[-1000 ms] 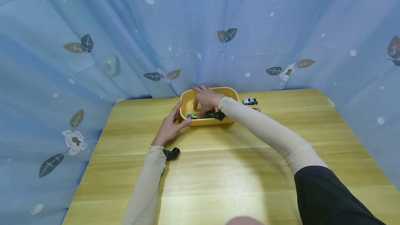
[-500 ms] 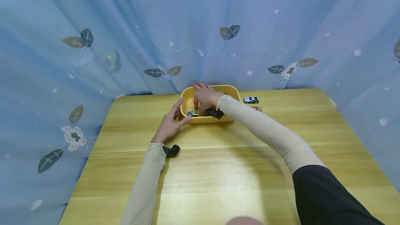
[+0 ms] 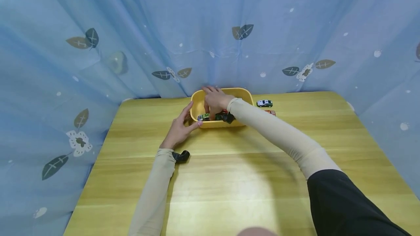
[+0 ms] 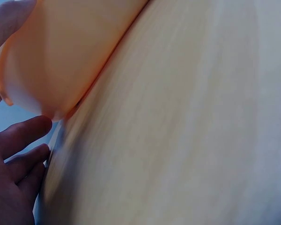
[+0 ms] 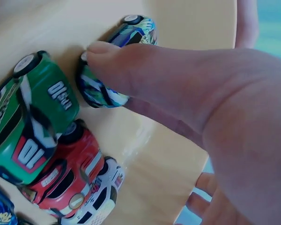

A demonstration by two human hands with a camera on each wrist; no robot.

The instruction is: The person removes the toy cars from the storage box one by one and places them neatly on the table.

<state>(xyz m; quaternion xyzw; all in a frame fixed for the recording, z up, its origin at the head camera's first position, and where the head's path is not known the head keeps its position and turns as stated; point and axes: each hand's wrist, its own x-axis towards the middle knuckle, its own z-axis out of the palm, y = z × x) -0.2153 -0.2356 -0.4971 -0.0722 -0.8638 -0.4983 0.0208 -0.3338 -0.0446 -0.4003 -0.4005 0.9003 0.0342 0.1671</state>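
A yellow plastic bin stands at the table's back edge, with several toy cars inside. My left hand holds its left end, thumb at the front rim and fingers round the outer side. In the left wrist view those fingers touch the bin's outer wall. My right hand reaches down into the bin. In the right wrist view its thumb lies across a multicoloured toy car, pinching it against fingers mostly hidden behind. Beside it lie a green toy car, a red one and a white one.
To the right of the bin, a white and dark toy car and a red-orange one lie on the wooden table. A blue patterned curtain hangs behind the table. A blue toy car shows at the right wrist view's edge.
The patterned toy car under my right fingers has tilted up slightly from lying along the bin's front wall. The left hand keeps its place on the bin; the head view has shifted a little.
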